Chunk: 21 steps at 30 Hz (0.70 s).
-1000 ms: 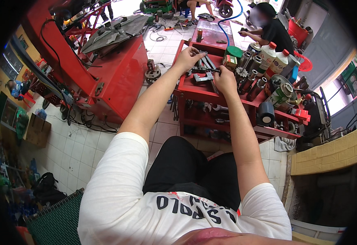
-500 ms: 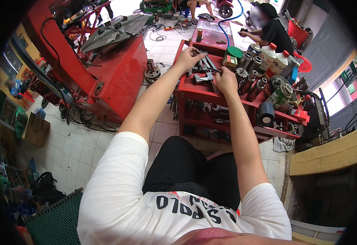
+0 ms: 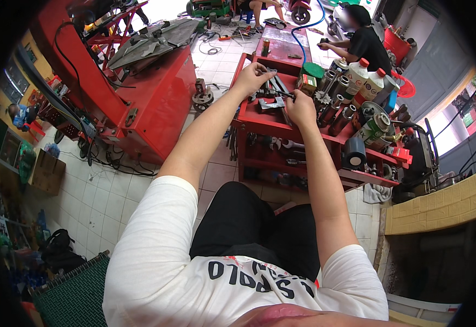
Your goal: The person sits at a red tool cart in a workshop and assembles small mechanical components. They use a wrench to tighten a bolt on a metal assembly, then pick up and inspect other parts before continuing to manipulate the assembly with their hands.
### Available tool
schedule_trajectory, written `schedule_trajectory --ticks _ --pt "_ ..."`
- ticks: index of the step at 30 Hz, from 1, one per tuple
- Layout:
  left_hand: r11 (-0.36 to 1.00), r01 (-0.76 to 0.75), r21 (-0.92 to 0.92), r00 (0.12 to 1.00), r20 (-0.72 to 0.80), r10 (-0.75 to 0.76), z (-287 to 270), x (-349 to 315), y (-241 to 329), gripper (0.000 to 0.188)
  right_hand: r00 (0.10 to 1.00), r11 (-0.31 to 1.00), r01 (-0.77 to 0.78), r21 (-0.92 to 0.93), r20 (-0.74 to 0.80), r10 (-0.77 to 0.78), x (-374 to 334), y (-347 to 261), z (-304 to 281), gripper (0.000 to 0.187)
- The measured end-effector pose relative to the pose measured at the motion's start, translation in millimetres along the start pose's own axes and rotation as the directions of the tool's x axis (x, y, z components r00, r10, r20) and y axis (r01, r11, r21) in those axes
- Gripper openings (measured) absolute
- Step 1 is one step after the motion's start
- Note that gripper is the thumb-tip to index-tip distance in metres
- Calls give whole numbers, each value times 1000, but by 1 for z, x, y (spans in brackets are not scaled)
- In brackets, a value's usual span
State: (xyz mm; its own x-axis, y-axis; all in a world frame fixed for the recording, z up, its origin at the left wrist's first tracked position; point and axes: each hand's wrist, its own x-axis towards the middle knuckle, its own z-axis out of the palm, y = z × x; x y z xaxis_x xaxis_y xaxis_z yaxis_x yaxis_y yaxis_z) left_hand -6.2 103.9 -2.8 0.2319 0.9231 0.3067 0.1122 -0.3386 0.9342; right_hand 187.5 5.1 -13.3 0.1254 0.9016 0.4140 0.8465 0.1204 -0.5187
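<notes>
Both my arms reach forward over the top tray of a red tool cart [image 3: 247, 115]. My left hand [image 3: 253, 78] is closed in a pinch at the tray's far left, on a small greyish piece too small to name. My right hand [image 3: 301, 108] is closed on a thin dark rod-like tool [image 3: 285, 94], whose tip points left toward my left hand. Between and just below the hands lies a flat silvery metal piece [image 3: 271, 103] with a notched outline. Long grey metal bars [image 3: 279, 83] lie in the tray beyond it. My palms hide the grips.
Right of my right hand stand metal cylinders [image 3: 342, 117], white bottles with red caps [image 3: 370, 86], a green-lidded tin [image 3: 313, 71] and a spray can [image 3: 374, 126]. A red machine [image 3: 156, 109] is at left. A blue hose [image 3: 298, 38] hangs beyond; a person [image 3: 360, 46] crouches far right.
My right hand and the thin dark tool have shifted very slightly. My left hand stays in place.
</notes>
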Motion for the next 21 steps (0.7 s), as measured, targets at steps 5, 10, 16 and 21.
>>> schedule_trajectory --ticks 5,10,16,21 --pt "1000 -12 15 1000 -6 12 -1 2 -5 47 1000 1000 -7 -5 10 7 -1 -2 -1 29" --pt "1000 -3 -11 1000 2 3 1 3 -8 48 1000 1000 2 -3 18 -1 -1 -1 -2 30" --pt "1000 2 23 1000 -11 -2 0 8 -13 48 987 993 -25 117 -154 43 2 1 2 34" --pt "996 -49 71 999 -11 49 1 3 -8 43 977 989 32 143 -212 -1 4 3 1 41"
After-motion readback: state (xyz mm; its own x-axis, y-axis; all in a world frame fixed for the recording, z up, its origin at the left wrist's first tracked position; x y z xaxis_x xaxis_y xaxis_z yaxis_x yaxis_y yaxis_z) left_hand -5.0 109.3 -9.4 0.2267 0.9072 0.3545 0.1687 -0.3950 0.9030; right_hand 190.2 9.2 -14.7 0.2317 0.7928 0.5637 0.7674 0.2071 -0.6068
